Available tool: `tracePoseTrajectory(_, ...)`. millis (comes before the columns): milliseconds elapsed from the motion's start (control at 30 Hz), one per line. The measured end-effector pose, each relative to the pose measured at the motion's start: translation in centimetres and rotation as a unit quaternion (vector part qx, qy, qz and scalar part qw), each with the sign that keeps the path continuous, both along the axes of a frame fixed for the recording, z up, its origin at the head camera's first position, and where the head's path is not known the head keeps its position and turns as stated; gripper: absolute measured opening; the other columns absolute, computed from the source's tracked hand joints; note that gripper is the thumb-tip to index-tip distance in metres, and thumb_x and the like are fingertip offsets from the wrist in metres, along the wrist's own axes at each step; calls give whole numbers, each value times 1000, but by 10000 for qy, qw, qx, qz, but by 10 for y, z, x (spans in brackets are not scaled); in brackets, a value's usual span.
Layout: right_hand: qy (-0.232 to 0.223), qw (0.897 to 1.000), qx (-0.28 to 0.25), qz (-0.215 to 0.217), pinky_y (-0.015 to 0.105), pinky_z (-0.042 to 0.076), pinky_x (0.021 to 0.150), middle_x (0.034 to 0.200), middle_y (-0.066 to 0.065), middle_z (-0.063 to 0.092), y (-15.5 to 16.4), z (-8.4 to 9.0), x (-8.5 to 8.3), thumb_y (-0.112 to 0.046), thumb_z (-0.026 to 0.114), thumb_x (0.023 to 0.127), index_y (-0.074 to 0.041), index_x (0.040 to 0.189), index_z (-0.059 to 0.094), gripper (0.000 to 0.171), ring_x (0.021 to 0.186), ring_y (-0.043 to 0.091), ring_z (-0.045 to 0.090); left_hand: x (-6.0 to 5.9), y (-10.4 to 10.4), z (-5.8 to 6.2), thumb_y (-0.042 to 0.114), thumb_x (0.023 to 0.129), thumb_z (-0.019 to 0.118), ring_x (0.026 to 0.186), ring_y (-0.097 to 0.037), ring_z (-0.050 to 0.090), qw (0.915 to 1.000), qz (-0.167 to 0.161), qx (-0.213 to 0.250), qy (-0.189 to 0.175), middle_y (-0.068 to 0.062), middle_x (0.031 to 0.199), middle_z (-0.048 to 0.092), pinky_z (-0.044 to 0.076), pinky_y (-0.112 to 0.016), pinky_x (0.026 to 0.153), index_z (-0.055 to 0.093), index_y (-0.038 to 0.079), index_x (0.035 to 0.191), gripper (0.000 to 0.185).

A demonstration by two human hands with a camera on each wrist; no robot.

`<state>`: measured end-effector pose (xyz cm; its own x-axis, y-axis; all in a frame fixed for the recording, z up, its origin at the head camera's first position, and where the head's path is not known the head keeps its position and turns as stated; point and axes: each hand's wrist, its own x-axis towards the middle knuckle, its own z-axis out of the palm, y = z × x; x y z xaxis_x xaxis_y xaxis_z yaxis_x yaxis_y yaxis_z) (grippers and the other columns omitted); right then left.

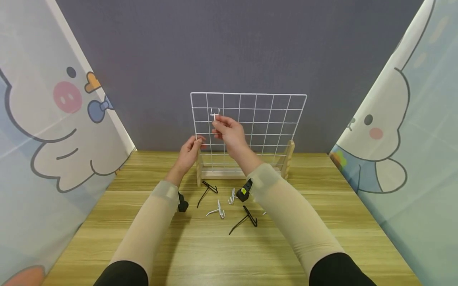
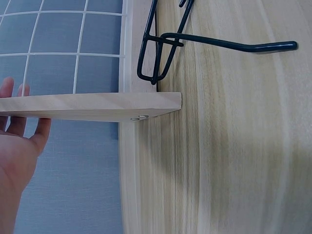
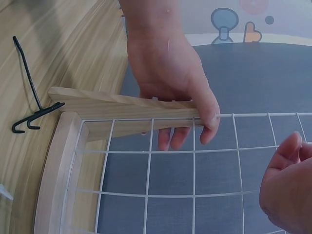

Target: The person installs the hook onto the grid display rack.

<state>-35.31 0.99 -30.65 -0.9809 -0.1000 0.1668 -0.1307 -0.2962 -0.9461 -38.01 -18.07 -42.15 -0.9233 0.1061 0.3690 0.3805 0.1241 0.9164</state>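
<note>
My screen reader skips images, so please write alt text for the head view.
A right hand pinches a white hook against an upright white wire grid, while the left hand grips the grid's left edge. More hooks lie on the wooden table.

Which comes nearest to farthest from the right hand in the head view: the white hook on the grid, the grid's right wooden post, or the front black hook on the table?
1. White hook: pinched in the right hand, on the grid.
2. Right wooden post: right of the hand and lower.
3. Front black hook: on the table, nearest the person.
</note>
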Motion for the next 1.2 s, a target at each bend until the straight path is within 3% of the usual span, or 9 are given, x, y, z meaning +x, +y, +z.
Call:
tracePoseTrajectory(300, 84, 9990, -226, -369, 17, 57, 67, 95, 1, 69, -4, -1, -4, 0, 71, 105, 10, 140, 66, 36, 70, 6, 67, 0, 1, 0, 30, 121, 43, 138, -64, 54, 10000, 15, 5, 74, -36, 141, 55, 39, -65, 122, 50, -11, 144, 48)
tracePoseTrajectory(533, 108, 9984, -376, -404, 16, 58, 68, 91, -1, 70, -7, -1, -5, 2, 73, 103, 14, 141, 63, 40, 69, 6, 68, -3, 1, -2, 25, 121, 44, 137, -68, 52, 9997, -78, 224, 116, -38, 137, 55, 34, -72, 124, 51, -13, 141, 44)
tracePoseTrajectory(967, 384, 9966, -473, -560, 17, 59, 67, 86, -1, 68, -7, -3, -6, 6, 75, 100, 12, 128, 71, 29, 66, 6, 67, -3, 2, -3, 21, 121, 43, 132, -61, 60, 9997, 37, 122, 202, -38, 139, 54, 39, -67, 123, 55, -10, 141, 39)
tracePoseTrajectory(1200, 367, 9962, -595, -511, 17, 61, 70, 86, -1, 70, -8, -4, -6, 5, 75, 101, 16, 131, 69, 32, 68, 6, 69, -2, 2, -2, 24, 121, 44, 133, -58, 62, 9998, 30, 104, 141, -38, 138, 54, 38, -67, 125, 56, -9, 139, 40)
